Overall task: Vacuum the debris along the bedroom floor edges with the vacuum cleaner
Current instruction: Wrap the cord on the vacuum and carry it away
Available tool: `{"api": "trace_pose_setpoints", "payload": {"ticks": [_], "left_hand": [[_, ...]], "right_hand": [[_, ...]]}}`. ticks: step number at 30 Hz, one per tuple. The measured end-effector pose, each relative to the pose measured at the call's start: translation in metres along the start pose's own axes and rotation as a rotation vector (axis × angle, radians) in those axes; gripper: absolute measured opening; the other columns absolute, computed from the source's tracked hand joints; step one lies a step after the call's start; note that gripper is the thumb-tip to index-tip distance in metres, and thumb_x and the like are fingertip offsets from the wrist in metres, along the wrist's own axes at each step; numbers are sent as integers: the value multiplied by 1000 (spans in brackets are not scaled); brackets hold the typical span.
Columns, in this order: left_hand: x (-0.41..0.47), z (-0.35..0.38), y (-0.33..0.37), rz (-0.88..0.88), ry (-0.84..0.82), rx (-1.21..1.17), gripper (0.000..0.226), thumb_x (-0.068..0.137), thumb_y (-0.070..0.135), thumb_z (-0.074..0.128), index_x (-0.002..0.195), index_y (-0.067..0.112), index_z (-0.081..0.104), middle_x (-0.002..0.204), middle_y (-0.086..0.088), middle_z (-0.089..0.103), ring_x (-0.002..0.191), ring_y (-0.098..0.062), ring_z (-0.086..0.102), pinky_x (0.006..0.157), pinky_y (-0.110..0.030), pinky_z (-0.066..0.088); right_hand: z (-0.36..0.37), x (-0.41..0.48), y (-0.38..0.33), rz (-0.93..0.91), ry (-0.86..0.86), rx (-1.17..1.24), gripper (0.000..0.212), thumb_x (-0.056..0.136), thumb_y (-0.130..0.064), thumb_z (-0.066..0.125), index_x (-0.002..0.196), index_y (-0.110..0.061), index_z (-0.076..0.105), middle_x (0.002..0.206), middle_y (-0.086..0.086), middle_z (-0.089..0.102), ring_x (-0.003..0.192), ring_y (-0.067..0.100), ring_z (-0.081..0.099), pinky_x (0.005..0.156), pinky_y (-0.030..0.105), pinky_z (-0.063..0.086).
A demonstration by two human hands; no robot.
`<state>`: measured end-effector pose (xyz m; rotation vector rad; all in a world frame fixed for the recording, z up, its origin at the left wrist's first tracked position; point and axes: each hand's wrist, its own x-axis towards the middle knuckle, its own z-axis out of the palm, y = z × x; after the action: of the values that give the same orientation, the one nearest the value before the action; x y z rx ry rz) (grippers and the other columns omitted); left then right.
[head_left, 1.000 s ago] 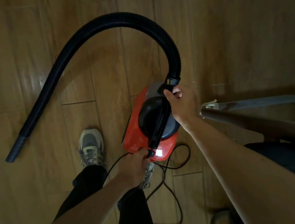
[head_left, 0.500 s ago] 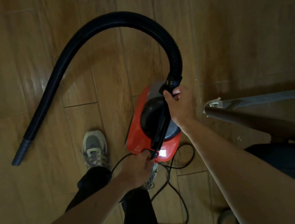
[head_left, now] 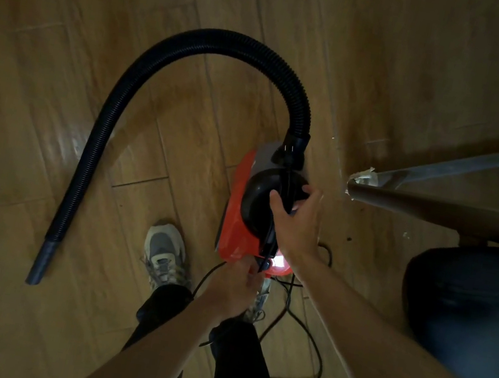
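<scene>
Vacuuming looks barely begun: the red vacuum cleaner (head_left: 236, 219) sits on the wooden floor (head_left: 59, 88) just ahead of the shoe (head_left: 165, 254), right hand (head_left: 297, 224) spread loosely over its black handle (head_left: 281, 207), left hand (head_left: 233, 289) pinching the handle's near end, nozzle (head_left: 42, 262) idle left of the shoe.

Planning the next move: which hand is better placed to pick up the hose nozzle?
Probably left: the nozzle lies on that side, though left hand grips the strap end; right hand is farther.

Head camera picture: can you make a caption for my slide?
Two hands, left hand and right hand, at a red vacuum cleaner, its black hose curling across the wooden floor.
</scene>
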<state>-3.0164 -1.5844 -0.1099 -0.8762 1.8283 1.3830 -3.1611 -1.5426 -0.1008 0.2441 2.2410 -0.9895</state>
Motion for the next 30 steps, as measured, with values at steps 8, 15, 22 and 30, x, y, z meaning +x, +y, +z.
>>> {"api": "trace_pose_setpoints", "payload": {"ticks": [8, 15, 22, 30], "left_hand": [[-3, -27, -4, -91, -113, -184, 34, 78, 51, 65, 89, 24, 48, 72, 8, 52, 72, -16, 52, 65, -29, 40], [8, -88, -24, -84, -184, -62, 24, 86, 36, 71, 94, 25, 51, 86, 5, 59, 81, -13, 57, 73, -27, 45], [54, -184, -56, -298, -44, -114, 19, 98, 31, 59, 104, 15, 52, 96, -13, 63, 70, -20, 61, 59, -30, 52], [131, -285, -65, -321, 383, 240, 72, 93, 29, 65, 148, 7, 24, 143, -20, 46, 124, -39, 52, 102, -47, 47]], "right_hand": [[25, -5, -12, 9, 145, 37, 45, 98, -36, 57, 130, -10, 38, 126, 15, 58, 115, 31, 59, 90, 49, 54], [37, -2, -4, -95, 334, -154, 33, 101, -32, 52, 117, -3, 46, 91, 11, 61, 85, 39, 63, 62, 32, 39], [49, 3, 6, -170, 460, -166, 26, 99, -29, 55, 112, -7, 50, 82, 15, 69, 68, 37, 67, 58, 32, 48], [51, 10, 19, -292, 502, -151, 30, 96, -35, 52, 108, -8, 51, 77, 12, 68, 60, 27, 67, 48, 33, 54]]}}
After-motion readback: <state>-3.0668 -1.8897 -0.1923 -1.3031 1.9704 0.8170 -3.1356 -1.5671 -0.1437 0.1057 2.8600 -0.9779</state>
